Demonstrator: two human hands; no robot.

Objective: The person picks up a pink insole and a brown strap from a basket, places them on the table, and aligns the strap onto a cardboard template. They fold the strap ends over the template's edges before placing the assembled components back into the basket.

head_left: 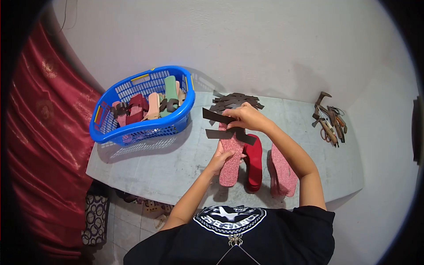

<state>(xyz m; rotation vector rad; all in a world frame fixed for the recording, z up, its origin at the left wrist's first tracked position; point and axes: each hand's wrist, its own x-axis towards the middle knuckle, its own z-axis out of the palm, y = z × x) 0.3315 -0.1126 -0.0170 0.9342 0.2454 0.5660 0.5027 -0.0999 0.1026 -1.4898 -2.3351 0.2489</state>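
My left hand [217,160] grips a pink patterned sandal sole [229,170] by its side, holding it upright above the table. At the sole's upper end my right hand [247,117] pinches a dark strap [213,116]. Another dark strap [217,134] lies across the sole just below, with a dark piece [246,137] sticking out on the right. A pile of dark straps [234,100] lies behind my right hand. Beside the held sole stands a stack of red soles [254,165], and further right a stack of pink soles [282,174].
A blue basket [145,130] with several sandals stands at the table's left. Hand tools [329,123], among them a hammer and scissors, lie at the right. The grey table [154,170] meets a white wall behind. A red curtain [48,145] hangs at the left.
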